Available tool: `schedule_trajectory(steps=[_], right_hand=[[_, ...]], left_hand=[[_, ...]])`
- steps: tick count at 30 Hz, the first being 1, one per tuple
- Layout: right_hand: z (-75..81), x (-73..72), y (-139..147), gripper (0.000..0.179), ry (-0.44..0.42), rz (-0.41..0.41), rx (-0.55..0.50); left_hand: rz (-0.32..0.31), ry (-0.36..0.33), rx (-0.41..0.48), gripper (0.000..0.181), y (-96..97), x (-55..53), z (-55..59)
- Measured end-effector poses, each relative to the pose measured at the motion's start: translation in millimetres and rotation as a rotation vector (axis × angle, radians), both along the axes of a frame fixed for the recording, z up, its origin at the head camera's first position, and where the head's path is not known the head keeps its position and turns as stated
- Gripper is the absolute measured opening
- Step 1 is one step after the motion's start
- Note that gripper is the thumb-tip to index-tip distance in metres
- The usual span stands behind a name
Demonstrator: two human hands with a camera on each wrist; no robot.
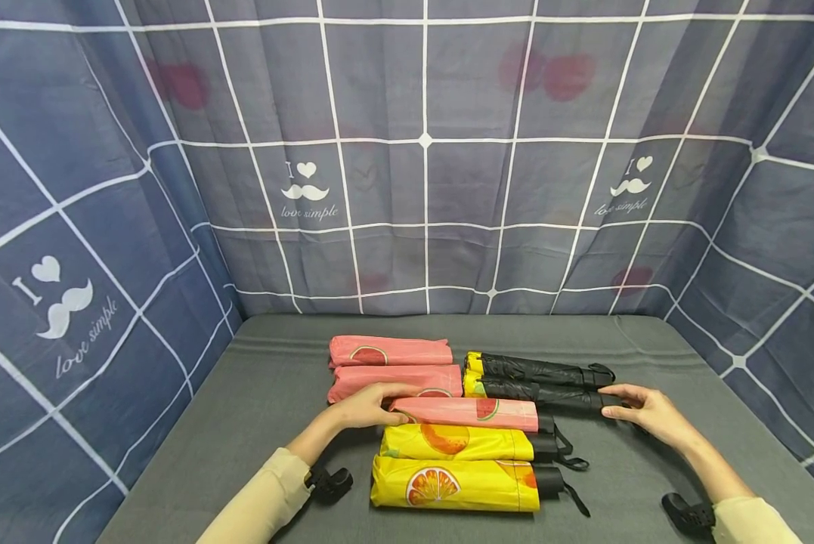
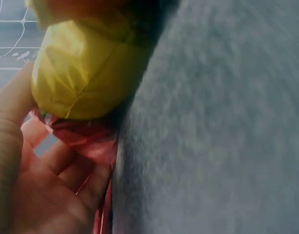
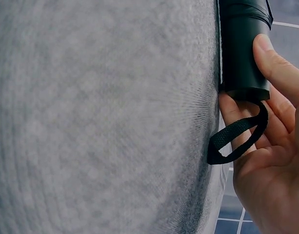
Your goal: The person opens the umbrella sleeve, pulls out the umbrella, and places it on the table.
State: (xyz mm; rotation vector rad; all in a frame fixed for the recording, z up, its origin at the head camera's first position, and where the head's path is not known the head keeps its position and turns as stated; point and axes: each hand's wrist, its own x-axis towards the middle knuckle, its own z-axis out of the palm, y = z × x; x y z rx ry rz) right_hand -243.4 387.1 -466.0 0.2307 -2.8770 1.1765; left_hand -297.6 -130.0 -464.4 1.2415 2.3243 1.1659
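Several folded umbrellas lie side by side on a grey cloth surface. My left hand [image 1: 377, 406] grips the left end of the nearest pink watermelon-print umbrella [image 1: 457, 412]; in the left wrist view its fingers curl by the pink fabric [image 2: 88, 141], close to a yellow umbrella [image 2: 86, 73]. My right hand [image 1: 651, 414] holds the handle end of the nearer black umbrella [image 1: 529, 391]. Seen from the right wrist, the thumb presses the black handle [image 3: 244, 53] with fingers behind it, and a wrist strap [image 3: 232, 136] hangs in a loop.
Two more pink umbrellas [image 1: 389, 351] lie behind, beside another black one [image 1: 536, 368] with a yellow end. In front are two yellow orange-print umbrellas [image 1: 481, 483]. Blue checked curtains [image 1: 379, 189] enclose the grey surface [image 1: 257, 423] at the back and sides.
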Motion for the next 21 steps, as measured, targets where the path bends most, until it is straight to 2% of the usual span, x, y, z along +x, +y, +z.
schedule_trajectory(steps=[1, 7, 13, 17, 21], right_hand=[[0.1, -0.3, 0, 0.048, 0.0, 0.003, -0.005], [-0.4, -1.4, 1, 0.047, -0.002, 0.0, 0.006], [-1.3, -1.3, 2, 0.047, -0.005, 0.0, -0.013], [-0.8, -1.2, 2, 0.047, -0.002, 0.003, -0.004], [0.0, -1.6, 2, 0.045, 0.025, 0.002, 0.003]], left_hand=[[0.011, 0.015, -0.017, 0.054, 1.3, -0.2, 0.9], [0.058, -0.004, -0.075, 0.056, 6.4, 0.7, 3.8], [0.073, 0.098, -0.024, 0.062, 8.1, 0.4, -4.4], [0.066, 0.084, 0.016, 0.069, 8.3, 0.0, -8.2], [0.055, 0.079, 0.002, 0.068, 9.0, -2.2, -8.5]])
